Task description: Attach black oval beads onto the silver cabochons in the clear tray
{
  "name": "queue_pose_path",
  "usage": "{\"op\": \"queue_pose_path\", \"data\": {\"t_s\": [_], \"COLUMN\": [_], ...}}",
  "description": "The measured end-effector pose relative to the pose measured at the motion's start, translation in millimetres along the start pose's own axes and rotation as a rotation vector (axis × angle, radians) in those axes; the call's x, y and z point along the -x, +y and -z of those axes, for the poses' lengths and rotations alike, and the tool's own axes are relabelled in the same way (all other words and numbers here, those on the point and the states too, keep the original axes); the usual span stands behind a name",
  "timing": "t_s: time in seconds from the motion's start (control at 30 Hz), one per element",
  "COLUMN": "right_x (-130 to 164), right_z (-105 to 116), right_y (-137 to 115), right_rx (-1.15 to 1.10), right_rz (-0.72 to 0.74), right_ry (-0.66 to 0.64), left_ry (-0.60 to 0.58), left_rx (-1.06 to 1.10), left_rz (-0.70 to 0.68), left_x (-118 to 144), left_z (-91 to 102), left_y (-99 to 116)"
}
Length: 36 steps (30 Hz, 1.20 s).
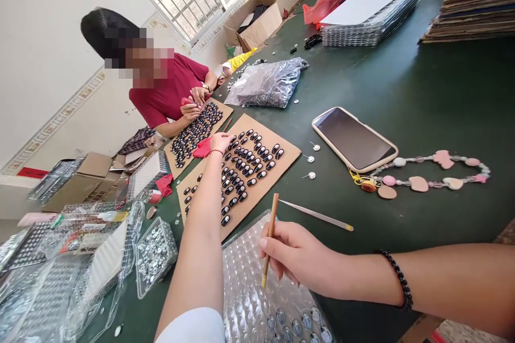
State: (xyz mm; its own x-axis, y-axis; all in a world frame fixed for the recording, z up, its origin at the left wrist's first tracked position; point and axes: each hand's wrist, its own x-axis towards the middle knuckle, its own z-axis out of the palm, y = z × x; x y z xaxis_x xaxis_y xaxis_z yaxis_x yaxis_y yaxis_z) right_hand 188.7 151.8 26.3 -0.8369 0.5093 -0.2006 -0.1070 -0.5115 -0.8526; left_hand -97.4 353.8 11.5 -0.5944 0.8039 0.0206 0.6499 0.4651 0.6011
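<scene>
My right hand (pixel 295 252) pinches a thin wooden stick (pixel 271 236) with a yellowish tip, held nearly upright over a clear plastic tray (pixel 241 273). Round dark-and-silver pieces (pixel 300 327) fill several cups at the tray's near end. My left arm stretches forward, and my left hand (pixel 222 142) is at the far edge of a brown cardboard sheet (pixel 277 142). Its fingers are pressed together beside small black oval pieces with pale centres (pixel 245 155); what they grip, if anything, is too small to make out. White-handled tweezers (pixel 317 215) lie right of the tray.
A phone (pixel 354 139) with a beaded strap (pixel 418 183) lies on the green table. At left stands a plastic box of small metal parts (pixel 155 257). Across the table, a co-worker in red (pixel 177 86) works over another covered board (pixel 225 110). A filled plastic bag (pixel 269 83) lies beyond.
</scene>
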Motion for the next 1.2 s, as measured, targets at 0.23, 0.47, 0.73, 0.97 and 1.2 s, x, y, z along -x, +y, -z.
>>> {"op": "queue_pose_path", "data": {"t_s": [0.23,0.47,0.73,0.97,1.2], "right_x": [-1.1,-0.3,10.8,24.8,20.7], "right_z": [1.6,6.7,5.9,-7.0,-39.8], "right_y": [-6.3,0.5,24.4,42.5,7.1], "right_rx": [-0.016,0.154,0.956,1.287,1.326], "right_rz": [0.065,0.223,0.454,0.581,0.718], "right_ry": [0.048,0.089,-0.264,-0.526,-0.345], "left_ry": [0.099,-0.428,-0.342,-0.475,-0.469], "left_rx": [0.555,1.384,1.091,1.191,0.996], "left_rz": [0.148,0.521,0.340,0.279,0.143], "left_x": [65.7,245.9,350.9,368.6,370.2], "left_z": [86.1,74.3,73.4,89.5,93.4], "left_y": [15.2,-23.9,-89.0,-89.9,-91.8]}}
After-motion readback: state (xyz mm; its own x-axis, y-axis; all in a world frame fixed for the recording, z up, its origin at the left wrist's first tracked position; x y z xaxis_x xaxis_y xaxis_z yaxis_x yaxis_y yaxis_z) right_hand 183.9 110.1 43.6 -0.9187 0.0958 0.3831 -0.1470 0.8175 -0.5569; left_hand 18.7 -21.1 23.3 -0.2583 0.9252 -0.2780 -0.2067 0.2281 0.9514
